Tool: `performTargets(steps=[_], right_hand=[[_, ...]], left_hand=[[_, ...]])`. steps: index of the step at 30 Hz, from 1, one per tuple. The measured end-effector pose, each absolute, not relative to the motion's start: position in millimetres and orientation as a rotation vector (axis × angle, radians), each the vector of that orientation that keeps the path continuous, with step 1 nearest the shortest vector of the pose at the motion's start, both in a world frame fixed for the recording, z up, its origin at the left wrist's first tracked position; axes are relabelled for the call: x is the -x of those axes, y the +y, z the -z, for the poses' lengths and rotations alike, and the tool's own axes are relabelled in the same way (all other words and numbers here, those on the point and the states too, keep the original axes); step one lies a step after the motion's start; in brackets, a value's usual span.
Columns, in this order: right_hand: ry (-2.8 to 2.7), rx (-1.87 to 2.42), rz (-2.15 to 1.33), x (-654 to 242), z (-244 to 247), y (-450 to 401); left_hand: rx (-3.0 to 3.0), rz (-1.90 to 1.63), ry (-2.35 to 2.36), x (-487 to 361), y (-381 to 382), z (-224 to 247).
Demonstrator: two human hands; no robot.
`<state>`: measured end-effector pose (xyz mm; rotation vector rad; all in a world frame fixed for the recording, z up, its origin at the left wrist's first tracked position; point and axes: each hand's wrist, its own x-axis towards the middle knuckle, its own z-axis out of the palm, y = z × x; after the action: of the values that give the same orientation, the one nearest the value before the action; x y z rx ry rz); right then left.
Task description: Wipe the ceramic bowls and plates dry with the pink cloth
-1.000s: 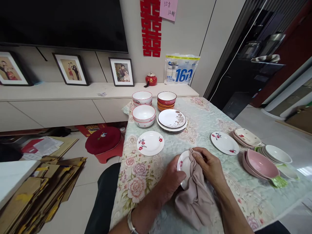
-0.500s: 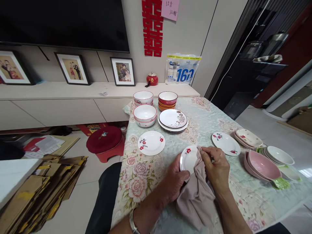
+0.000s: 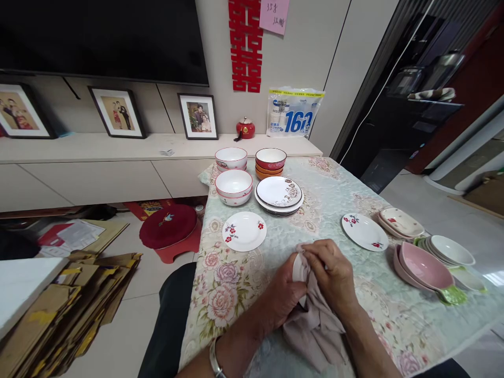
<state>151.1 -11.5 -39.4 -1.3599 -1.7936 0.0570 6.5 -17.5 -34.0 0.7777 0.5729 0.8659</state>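
My left hand (image 3: 286, 290) grips a white plate (image 3: 300, 270) by its near side, the thumb across it. Tilted steeply, the plate is largely covered by cloth and fingers. My right hand (image 3: 331, 270) is closed on a pinkish-beige cloth (image 3: 315, 328), pressing it over the plate's upper rim while the rest hangs down. Ahead and to the left lies a white flowered plate (image 3: 244, 232) flat on the tablecloth. A similar flowered plate (image 3: 365, 232) rests to the right.
Behind stand white bowls (image 3: 234, 185), red and orange bowls (image 3: 271, 159) and stacked brown-rimmed plates (image 3: 279, 192). At right are pink bowls (image 3: 425, 265), small white bowls (image 3: 452, 250) and cream dishes (image 3: 401, 221). A red stool (image 3: 169, 227) stands left of the table, near flattened cardboard (image 3: 79, 304).
The held plate has turned from facing up to nearly edge-on, hiding its red flower. My right hand has moved left with the cloth over the rim.
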Motion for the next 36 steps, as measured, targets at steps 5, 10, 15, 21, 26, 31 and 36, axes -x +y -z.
performTargets(steps=[5,10,15,21,26,31,36], right_hand=[[-1.580,1.555,0.102,-175,46,-5],[-1.744,1.361,-0.039,-152,43,-10],[-1.958,1.214,-0.142,-140,38,-13],[-1.686,1.505,-0.131,-171,43,-5],[-1.465,1.748,-0.353,-175,44,-6],[-1.290,1.809,-0.258,-173,43,-7],[-1.456,1.676,0.013,-174,51,-4]], left_hand=[[-0.811,-0.850,0.586,-3,-16,30],[-0.764,-0.857,0.595,-7,-17,33],[-0.744,-0.892,0.608,-8,-17,35],[-0.802,-0.873,0.607,-1,-11,33],[-0.718,-0.937,0.703,1,-7,29],[-0.637,-0.961,0.672,-2,-10,25],[-0.701,-0.951,0.622,-7,-14,33]])
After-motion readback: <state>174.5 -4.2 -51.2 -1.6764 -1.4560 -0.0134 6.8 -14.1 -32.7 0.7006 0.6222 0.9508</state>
